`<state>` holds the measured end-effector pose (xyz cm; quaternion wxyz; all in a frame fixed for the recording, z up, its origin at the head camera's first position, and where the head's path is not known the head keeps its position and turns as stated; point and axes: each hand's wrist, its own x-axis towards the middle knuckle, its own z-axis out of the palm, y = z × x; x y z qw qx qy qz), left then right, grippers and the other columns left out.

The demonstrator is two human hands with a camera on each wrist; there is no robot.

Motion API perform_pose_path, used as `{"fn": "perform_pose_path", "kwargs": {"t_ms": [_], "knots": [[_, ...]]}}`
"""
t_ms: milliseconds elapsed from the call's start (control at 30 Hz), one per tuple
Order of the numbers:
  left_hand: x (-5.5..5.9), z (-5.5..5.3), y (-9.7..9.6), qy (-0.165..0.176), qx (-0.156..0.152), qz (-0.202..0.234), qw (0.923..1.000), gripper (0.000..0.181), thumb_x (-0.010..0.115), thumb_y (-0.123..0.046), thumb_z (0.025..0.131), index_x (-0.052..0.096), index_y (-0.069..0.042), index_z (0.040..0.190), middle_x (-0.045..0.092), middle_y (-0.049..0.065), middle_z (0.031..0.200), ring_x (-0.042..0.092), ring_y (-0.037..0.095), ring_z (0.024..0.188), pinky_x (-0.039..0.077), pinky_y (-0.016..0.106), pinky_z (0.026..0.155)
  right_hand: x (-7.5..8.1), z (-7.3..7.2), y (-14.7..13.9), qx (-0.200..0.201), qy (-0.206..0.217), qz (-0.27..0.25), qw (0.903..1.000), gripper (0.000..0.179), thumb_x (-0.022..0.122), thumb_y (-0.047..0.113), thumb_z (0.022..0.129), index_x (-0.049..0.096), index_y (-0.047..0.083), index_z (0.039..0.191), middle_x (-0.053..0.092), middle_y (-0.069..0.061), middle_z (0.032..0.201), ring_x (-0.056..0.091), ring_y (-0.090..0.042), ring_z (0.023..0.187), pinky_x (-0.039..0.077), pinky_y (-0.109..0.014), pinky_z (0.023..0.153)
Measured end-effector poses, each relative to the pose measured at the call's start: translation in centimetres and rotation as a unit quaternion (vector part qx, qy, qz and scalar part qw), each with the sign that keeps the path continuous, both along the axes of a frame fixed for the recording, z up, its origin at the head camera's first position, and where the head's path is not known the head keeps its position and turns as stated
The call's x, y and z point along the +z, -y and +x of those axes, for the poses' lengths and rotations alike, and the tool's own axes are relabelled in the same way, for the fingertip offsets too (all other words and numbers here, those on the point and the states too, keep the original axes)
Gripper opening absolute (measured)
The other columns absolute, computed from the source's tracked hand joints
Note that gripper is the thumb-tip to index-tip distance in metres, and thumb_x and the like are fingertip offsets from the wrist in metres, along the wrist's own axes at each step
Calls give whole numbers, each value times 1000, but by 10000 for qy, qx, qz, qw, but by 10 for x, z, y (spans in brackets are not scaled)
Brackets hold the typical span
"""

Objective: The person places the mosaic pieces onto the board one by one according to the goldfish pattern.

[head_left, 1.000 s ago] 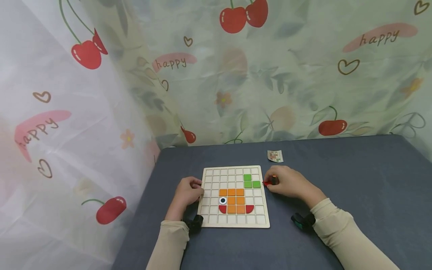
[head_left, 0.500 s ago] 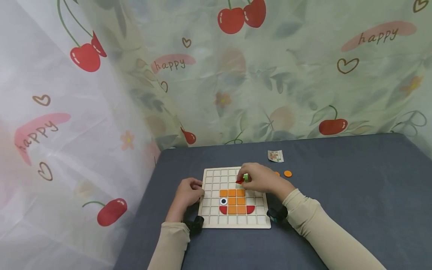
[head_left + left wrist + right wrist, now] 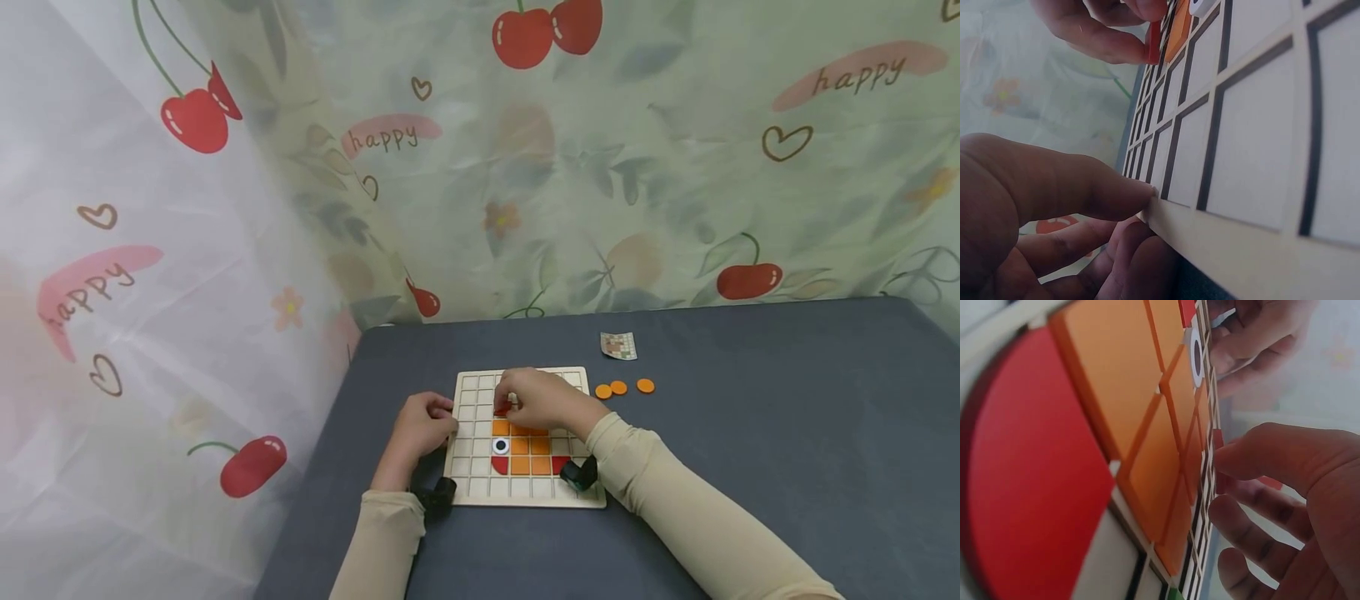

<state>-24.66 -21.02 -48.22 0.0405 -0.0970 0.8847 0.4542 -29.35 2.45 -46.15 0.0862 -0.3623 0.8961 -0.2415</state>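
A pale wooden grid board [image 3: 468, 492] lies on the table. My left hand [image 3: 420, 425] holds its left edge, thumb on the rim and the other fingers curled at the side. Between thumb and fingertips my right hand [image 3: 536, 398] pinches a small red tile [image 3: 1154, 44], right at the grid just beyond the orange square tiles [image 3: 519, 447]. An eye tile [image 3: 501, 446] sits left of the orange block. Below it is a rounded red tile [image 3: 500, 466]; another rounded red tile [image 3: 1035, 469] sits at the right. The right hand mostly hides the green tiles [image 3: 1174, 594].
Three orange round discs [image 3: 646, 386] lie on the dark table [image 3: 750, 433] right of the board's far corner. Behind them is a small printed pattern card [image 3: 618, 346]. A printed curtain [image 3: 570, 183] hangs along the back and left.
From beside the board's right edge, my right hand has moved left across the grid with the red tile, uncovering the orange discs. My left hand has stayed at the left edge.
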Motion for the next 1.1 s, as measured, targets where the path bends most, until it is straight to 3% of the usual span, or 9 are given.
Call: {"fn": "perform_pose_path", "kwargs": {"t_ms": [433, 1100], "knots": [[2, 2, 0, -25, -15, -77, 10000, 27, 74, -3, 87, 73, -1, 115, 70, 12, 94, 65, 19, 72, 58, 31, 62, -2, 1, 4, -266, -26, 222, 9994, 11, 75, 16, 94, 82, 21, 102, 68, 3, 106, 60, -12, 88, 56, -35, 83], [1, 0, 0, 0, -16, -14, 10000, 29, 74, -4, 86, 73, -1, 114, 70, 13, 95, 65, 20, 72, 58, 31, 62, -2, 5, 5, -202, -57, 318, 9993, 4, 77, 22, 98, 81, 22, 99, 67, 5, 106, 60, -10, 88, 55, -34, 83]]}}
